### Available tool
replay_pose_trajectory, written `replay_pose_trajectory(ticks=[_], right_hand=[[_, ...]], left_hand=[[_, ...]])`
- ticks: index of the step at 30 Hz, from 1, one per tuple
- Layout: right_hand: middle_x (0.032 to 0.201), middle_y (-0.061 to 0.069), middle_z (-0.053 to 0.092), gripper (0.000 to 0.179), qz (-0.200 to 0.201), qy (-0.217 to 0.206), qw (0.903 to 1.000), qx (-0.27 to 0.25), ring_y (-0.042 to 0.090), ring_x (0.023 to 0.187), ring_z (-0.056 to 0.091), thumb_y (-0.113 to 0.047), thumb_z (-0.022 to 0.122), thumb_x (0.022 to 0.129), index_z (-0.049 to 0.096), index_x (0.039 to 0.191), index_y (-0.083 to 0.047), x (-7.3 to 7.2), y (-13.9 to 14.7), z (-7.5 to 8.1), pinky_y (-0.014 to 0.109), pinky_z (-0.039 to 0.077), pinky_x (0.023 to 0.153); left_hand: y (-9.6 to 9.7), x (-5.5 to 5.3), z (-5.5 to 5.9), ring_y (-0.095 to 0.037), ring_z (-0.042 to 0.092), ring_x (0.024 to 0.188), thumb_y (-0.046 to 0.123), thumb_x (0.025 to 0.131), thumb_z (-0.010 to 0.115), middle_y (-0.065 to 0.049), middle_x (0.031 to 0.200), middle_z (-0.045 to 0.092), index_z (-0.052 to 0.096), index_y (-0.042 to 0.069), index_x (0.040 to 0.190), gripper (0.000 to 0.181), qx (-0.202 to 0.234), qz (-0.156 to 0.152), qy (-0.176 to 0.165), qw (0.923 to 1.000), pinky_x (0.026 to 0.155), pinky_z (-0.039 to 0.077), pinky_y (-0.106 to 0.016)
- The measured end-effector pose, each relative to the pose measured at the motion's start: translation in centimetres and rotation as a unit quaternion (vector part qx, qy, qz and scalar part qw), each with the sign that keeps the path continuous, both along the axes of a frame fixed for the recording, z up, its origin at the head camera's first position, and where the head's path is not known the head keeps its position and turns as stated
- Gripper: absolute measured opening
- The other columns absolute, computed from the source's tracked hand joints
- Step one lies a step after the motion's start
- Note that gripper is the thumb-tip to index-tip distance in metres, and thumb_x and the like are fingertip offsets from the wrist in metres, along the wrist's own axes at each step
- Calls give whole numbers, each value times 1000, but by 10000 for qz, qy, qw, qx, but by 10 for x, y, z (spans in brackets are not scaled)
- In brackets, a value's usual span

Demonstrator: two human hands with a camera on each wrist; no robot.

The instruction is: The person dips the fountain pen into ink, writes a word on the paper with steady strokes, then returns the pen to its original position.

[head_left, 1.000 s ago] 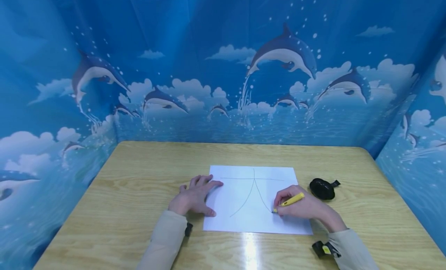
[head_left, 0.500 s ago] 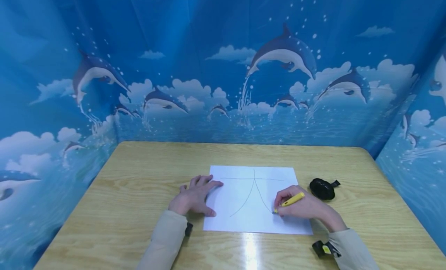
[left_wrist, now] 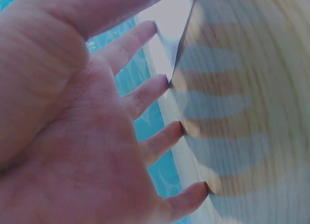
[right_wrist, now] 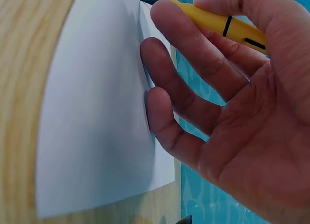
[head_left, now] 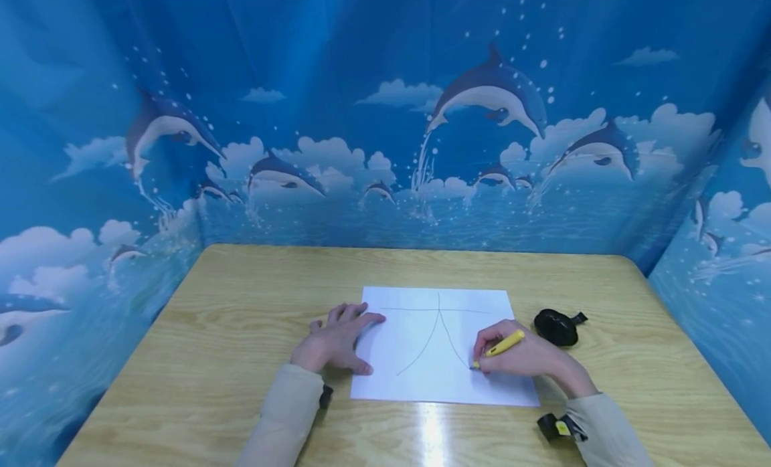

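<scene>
A white sheet of paper point(head_left: 415, 383) lies on the wooden table, bearing a thin horizontal line, a short vertical stroke across it and two curved strokes spreading downward. My right hand point(head_left: 512, 350) pinches a yellow fountain pen point(head_left: 506, 343), its dark nib at the lower end of the right-hand curve. In the right wrist view the pen point(right_wrist: 213, 21) sits between thumb and fingers, while the lower fingers rest on the sheet. My left hand point(head_left: 337, 340) is spread over the paper's left edge; in the left wrist view its fingertips point(left_wrist: 162, 81) touch paper and table.
To the right of the paper lies a glossy black oval object point(head_left: 555, 327) with a small tab. The wooden table point(head_left: 259, 279) ends at a blue dolphin-print curtain point(head_left: 361, 119) behind and at both sides. Dark straps with small devices sit at both wrists.
Almost nothing differs. The right hand and pen stay at the lower end of the right-hand curve, and the left hand keeps its place; the head view has shifted very slightly.
</scene>
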State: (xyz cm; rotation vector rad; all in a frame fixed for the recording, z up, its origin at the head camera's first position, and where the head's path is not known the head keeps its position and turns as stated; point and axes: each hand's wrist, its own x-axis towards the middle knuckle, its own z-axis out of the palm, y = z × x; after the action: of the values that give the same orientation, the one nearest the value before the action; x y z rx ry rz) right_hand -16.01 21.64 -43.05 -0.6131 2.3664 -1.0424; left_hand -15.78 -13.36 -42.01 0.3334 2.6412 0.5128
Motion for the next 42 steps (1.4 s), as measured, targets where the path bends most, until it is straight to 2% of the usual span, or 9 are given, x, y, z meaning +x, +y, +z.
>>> replay_pose_trajectory(ticks=[4, 7, 14, 19, 23, 31, 37, 42], right_hand=[[76, -1, 73, 3, 5, -39, 9998, -204, 4, 58, 53, -15, 72, 88, 73, 91, -14, -2, 3, 0, 18, 42, 53], [78, 0, 75, 7, -128, 83, 9994, -305, 2, 54, 45, -16, 70, 91, 74, 97, -13, -3, 5, 1, 17, 37, 50], [82, 1, 75, 15, -712, 426, 9961, -310, 12, 65, 60, -21, 72, 93, 71, 105, -12, -4, 9, 3, 22, 42, 55], [80, 0, 74, 19, -1020, 555, 9929, -261, 12, 62, 58, -23, 74, 93, 69, 106, -10, -3, 12, 3, 22, 39, 53], [79, 0, 73, 18, -1098, 649, 9916, -215, 11, 62, 57, -23, 75, 92, 68, 104, -12, -3, 14, 4, 22, 40, 54], [95, 1, 77, 14, -1041, 988, 9887, -441, 7, 83, 69, -26, 74, 95, 72, 101, -14, 0, 19, 3, 23, 54, 69], [114, -4, 77, 16, -1080, 1388, 9836, -396, 20, 113, 72, -28, 69, 99, 75, 112, -21, 3, 23, 2, 23, 57, 89], [118, -3, 76, 22, -1159, 1472, 9817, -349, 21, 115, 71, -21, 67, 100, 73, 120, -21, 6, 24, 2, 22, 56, 92]], left_hand=[[0, 0, 0, -40, 13, 157, 36, 75, 91, -4, 170, 24, 45, 37, 152, 89, -1, -2, -12, 10000, 113, 15, -83], [0, 0, -1, -40, 13, 157, 36, 76, 91, -4, 170, 24, 45, 37, 151, 89, 0, -5, -1, 10000, 113, 16, -83], [-1, -1, -1, -41, 13, 157, 36, 76, 90, -4, 169, 24, 45, 37, 151, 88, 31, -26, 30, 10000, 112, 16, -83], [-3, -1, -2, -41, 13, 157, 37, 77, 90, -5, 169, 25, 45, 36, 152, 87, 50, -96, 51, 9999, 112, 17, -83], [-3, -1, -2, -42, 14, 156, 37, 77, 90, -6, 168, 25, 46, 36, 152, 86, 92, -137, 81, 9998, 111, 17, -83], [-5, 1, -3, -41, 17, 156, 39, 77, 90, -5, 168, 25, 47, 37, 151, 86, 84, -128, 188, 9997, 111, 19, -82], [-5, 0, -3, -42, 16, 156, 40, 77, 89, -5, 168, 25, 47, 37, 151, 86, 64, -141, 190, 9997, 111, 19, -83], [-5, 0, -4, -41, 15, 156, 39, 77, 89, -5, 169, 25, 46, 37, 151, 86, 81, -142, 180, 9997, 111, 18, -83]])
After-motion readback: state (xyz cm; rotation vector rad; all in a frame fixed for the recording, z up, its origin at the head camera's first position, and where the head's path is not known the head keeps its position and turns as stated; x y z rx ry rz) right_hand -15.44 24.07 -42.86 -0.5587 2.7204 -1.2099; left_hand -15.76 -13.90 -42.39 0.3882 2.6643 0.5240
